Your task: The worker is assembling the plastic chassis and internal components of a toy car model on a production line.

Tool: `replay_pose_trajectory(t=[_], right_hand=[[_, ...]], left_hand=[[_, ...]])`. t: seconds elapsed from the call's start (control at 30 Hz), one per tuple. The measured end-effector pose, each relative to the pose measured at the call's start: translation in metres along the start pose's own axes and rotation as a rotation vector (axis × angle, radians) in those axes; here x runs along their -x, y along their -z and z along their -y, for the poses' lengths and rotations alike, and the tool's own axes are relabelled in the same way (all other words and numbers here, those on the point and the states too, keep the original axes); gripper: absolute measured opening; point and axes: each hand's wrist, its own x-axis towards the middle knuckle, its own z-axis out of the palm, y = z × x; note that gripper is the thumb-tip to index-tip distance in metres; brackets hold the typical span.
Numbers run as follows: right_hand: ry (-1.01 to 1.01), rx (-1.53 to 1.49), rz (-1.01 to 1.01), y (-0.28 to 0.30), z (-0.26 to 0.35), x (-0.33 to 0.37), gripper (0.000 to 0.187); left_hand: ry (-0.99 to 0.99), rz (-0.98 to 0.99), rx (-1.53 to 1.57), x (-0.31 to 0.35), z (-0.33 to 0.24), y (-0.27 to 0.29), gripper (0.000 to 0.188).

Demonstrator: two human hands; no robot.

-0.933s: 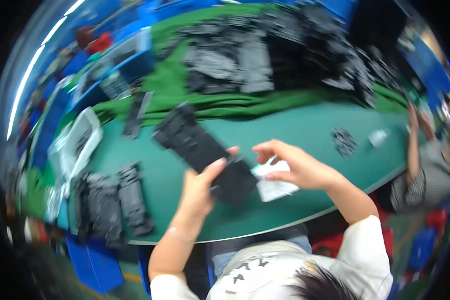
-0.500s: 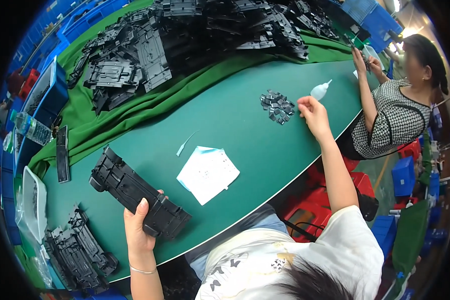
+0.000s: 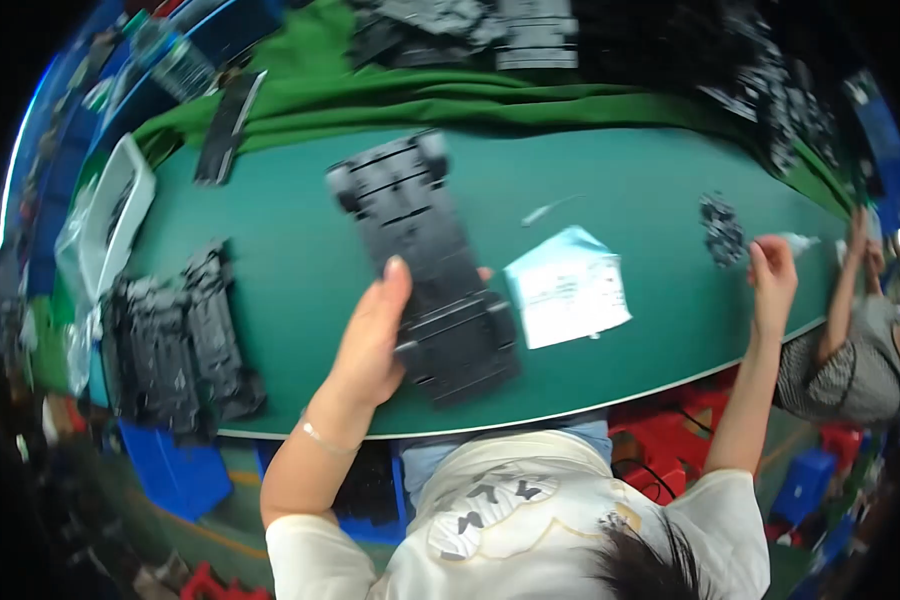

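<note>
Holding one black plastic part (image 3: 420,235), long, blocky-ended: left hand (image 3: 370,335), wrapped around its left edge, above the bench (image 3: 640,175), near middle. Right hand (image 3: 774,278): fingers bunched narrow, just beside a pile of small dark pieces (image 3: 722,230), right; whether anything is pinched, cannot tell. White sheet (image 3: 570,295), blue-topped: on bench, right of the held part. Dark frames (image 3: 165,345), grouped: bench, near left.

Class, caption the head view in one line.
Left hand holding a black model-car chassis over a green table, right hand beside small black parts.
</note>
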Motion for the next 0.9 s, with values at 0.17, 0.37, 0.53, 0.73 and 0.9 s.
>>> replay_pose_trajectory(t=[0.17,0.37,0.53,0.73,0.9], right_hand=[[0.035,-0.422,0.596,-0.071,0.087,0.056,0.01],[0.024,-0.609,0.967,-0.107,0.118,0.067,0.008],[-0.054,-0.741,0.974,-0.121,0.144,0.055,0.008],[-0.357,-0.95,1.19,-0.121,0.147,0.055,0.014],[-0.373,-0.862,1.293,-0.125,0.138,0.065,0.012]], left_hand=[[-0.025,0.042,0.02,0.002,0.002,0.011,0.054],[-0.019,0.034,-0.082,0.009,-0.001,0.003,0.05],[-0.684,-0.266,-0.559,0.012,0.006,0.011,0.026],[-1.157,-0.446,-1.792,0.015,-0.006,0.008,0.022],[-1.182,-0.413,-1.801,0.01,-0.002,0.005,0.022]])
